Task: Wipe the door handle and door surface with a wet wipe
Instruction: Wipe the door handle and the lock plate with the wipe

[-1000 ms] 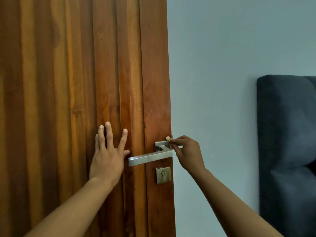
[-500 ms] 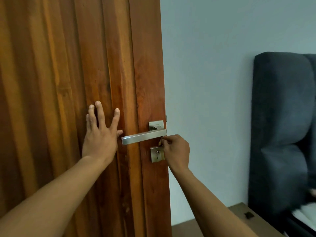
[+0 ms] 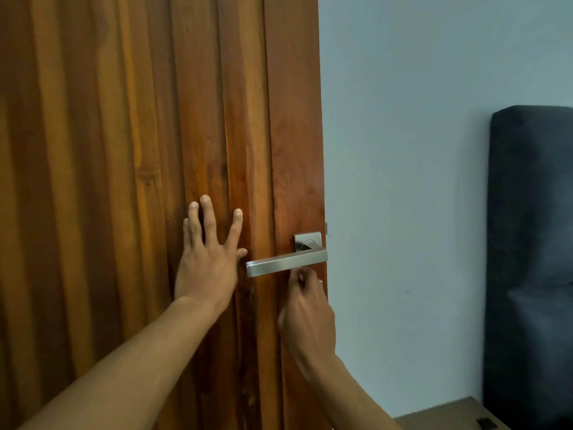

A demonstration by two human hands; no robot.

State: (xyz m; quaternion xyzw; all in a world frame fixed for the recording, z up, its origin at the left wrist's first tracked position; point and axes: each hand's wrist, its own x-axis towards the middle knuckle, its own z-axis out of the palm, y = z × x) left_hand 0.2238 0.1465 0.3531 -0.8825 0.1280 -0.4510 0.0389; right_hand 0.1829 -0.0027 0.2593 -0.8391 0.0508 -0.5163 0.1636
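Note:
The brown wooden door (image 3: 124, 150) fills the left half of the view, its free edge toward the right. A brushed metal lever handle (image 3: 285, 263) sticks out leftward from a square plate near that edge. My left hand (image 3: 207, 262) lies flat on the door just left of the lever's tip, fingers spread. Directly under the lever, my right hand (image 3: 307, 315) is closed with its fingertips touching the lever's underside. It covers the keyhole plate. The wet wipe is pinched in those fingers and almost fully hidden.
A pale blue-grey wall (image 3: 403, 181) lies right of the door edge. A dark upholstered headboard (image 3: 533, 243) stands at the far right. A brown wooden surface (image 3: 446, 414) shows at the bottom right corner.
My right hand has dropped from the upper right of the handle plate to under the lever, then shifted left over the keyhole plate. My left hand stays flat on the door.

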